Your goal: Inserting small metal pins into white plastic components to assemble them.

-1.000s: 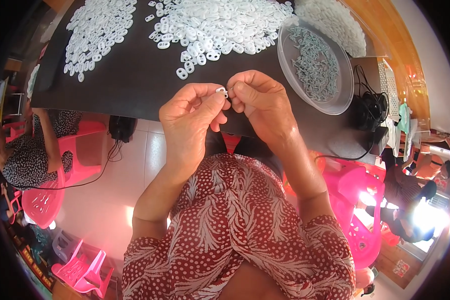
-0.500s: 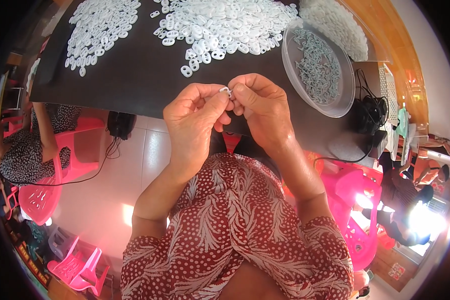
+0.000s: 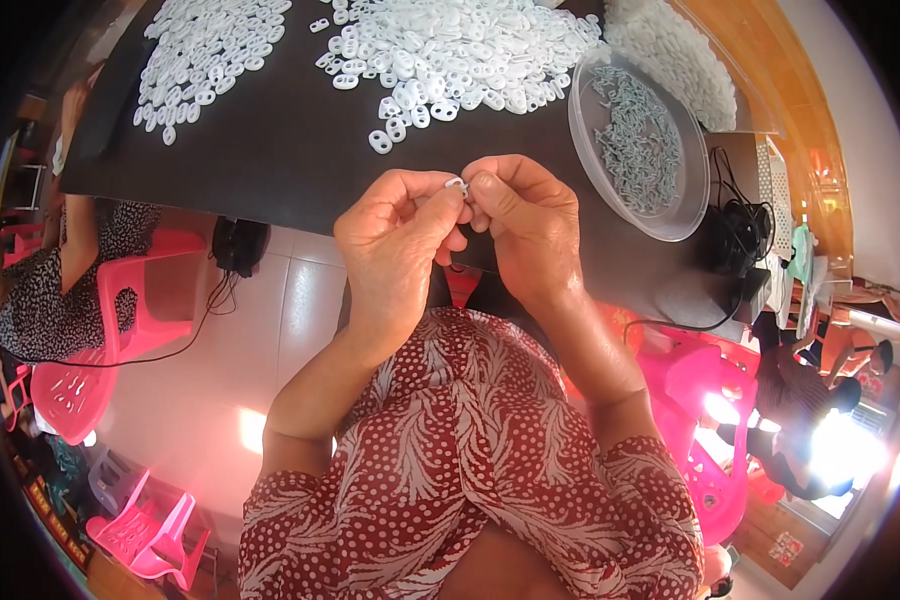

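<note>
Just past the near edge of the dark table (image 3: 240, 170), my two hands meet at the fingertips. Thumb and forefinger of my left hand (image 3: 395, 235) pinch a small white plastic piece (image 3: 457, 184), oval and holed like those on the table. My right hand (image 3: 535, 225) is closed in a pinch against its right side; whatever sits between those fingers is hidden. Beyond them spreads a big heap of white two-holed oval pieces (image 3: 460, 50), with a few strays at its near end. A smaller spread of such pieces (image 3: 205, 65) lies farther left.
At the right stands a round clear tub (image 3: 577, 135) of small grey-green screw-like parts (image 3: 638, 140). Behind it, a bag or tray holds whitish pieces (image 3: 670, 60). Black cables (image 3: 735, 225) hang at the table's right end. A person in patterned clothing (image 3: 60, 300) sits left, by pink chairs (image 3: 145, 310).
Both hands stay pinched together at the white piece, with only slight finger movement. The view has shifted a little. The seated person's arm at the left has moved up toward the table.
</note>
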A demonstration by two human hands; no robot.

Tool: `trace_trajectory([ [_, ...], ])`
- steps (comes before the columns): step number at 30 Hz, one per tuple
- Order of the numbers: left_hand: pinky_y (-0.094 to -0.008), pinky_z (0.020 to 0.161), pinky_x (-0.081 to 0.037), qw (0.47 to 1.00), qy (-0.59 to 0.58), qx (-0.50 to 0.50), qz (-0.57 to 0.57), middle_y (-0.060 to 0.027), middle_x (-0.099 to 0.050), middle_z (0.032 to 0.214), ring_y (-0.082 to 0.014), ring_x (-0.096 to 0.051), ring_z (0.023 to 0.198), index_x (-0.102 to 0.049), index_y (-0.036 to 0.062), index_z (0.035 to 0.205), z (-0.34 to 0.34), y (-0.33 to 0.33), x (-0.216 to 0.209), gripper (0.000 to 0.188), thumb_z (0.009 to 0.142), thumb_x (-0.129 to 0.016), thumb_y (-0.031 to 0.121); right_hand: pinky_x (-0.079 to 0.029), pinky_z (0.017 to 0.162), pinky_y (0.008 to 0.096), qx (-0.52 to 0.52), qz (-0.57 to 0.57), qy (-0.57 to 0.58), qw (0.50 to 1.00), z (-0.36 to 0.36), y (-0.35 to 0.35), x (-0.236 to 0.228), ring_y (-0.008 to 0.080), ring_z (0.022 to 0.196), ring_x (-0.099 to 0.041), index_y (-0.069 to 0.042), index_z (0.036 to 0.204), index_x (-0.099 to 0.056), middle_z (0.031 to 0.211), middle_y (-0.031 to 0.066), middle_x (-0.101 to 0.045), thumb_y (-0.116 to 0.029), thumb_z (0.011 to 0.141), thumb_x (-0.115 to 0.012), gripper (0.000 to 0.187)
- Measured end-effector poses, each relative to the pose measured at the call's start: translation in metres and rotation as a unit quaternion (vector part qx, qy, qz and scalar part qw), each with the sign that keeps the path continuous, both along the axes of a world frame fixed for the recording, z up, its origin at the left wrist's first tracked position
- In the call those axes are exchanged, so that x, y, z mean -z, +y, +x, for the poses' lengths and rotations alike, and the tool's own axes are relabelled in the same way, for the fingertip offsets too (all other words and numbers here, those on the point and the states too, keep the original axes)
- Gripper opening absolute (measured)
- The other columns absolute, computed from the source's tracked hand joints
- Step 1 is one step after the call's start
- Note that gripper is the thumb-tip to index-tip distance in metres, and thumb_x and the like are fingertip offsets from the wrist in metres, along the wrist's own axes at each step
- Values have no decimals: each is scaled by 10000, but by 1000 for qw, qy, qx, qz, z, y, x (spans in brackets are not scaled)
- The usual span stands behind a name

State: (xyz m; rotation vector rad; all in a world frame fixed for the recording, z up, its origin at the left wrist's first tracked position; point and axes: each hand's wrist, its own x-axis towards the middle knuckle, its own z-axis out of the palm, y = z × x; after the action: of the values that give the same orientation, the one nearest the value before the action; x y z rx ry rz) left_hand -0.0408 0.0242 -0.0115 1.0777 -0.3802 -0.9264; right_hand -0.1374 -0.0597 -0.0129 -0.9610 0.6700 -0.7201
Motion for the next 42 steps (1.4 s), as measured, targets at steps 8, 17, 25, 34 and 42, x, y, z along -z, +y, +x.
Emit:
trace_trajectory([
  [8, -189, 489, -415, 1000, 11, -4, -9, -72, -639, 773, -75, -556, 585, -617, -36, 893, -1, 2, 1, 70, 853, -599, 19, -426, 616, 224, -1, 4, -3, 1000, 0, 1, 1, 91, 660, -508, 40, 894, -627, 755, 55, -615, -38, 860, -609, 88],
  [17, -205, 596, -471, 995, -7, 13, -96, -88, -641, 824, -101, -580, 668, -609, -34, 957, -2, 2, 10, 116, 875, -617, 47, -440, 629, 232, 4, 44, -57, 997, -4, 3, -7, 101, 670, -525, 44, 911, -622, 775, 67, -619, -14, 860, -599, 81],
  [25, -232, 599, -481, 986, 59, 63, -141, -104, -642, 826, -129, -583, 658, -600, -38, 955, 5, -4, 16, 114, 874, -612, 40, -477, 618, 244, 40, -62, -67, 995, -3, 8, -4, 124, 674, -573, 36, 926, -619, 778, 77, -624, 10, 870, -580, 73],
  [34, -230, 580, -478, 987, 50, 59, -143, -100, -637, 818, -126, -583, 653, -596, -39, 950, 3, -3, 16, 111, 872, -613, 39, -487, 578, 265, 7, -60, -89, 994, -5, 8, -4, 146, 610, -568, 46, 920, -610, 766, 89, -613, 8, 871, -576, 71],
  [42, -225, 596, -477, 990, 17, 47, -135, -98, -635, 818, -120, -577, 661, -592, -39, 944, 1, -3, 13, 110, 876, -611, 45, -489, 584, 270, 15, -69, -92, 993, -5, 8, -5, 143, 632, -566, 50, 916, -609, 773, 89, -614, 2, 873, -577, 71],
])
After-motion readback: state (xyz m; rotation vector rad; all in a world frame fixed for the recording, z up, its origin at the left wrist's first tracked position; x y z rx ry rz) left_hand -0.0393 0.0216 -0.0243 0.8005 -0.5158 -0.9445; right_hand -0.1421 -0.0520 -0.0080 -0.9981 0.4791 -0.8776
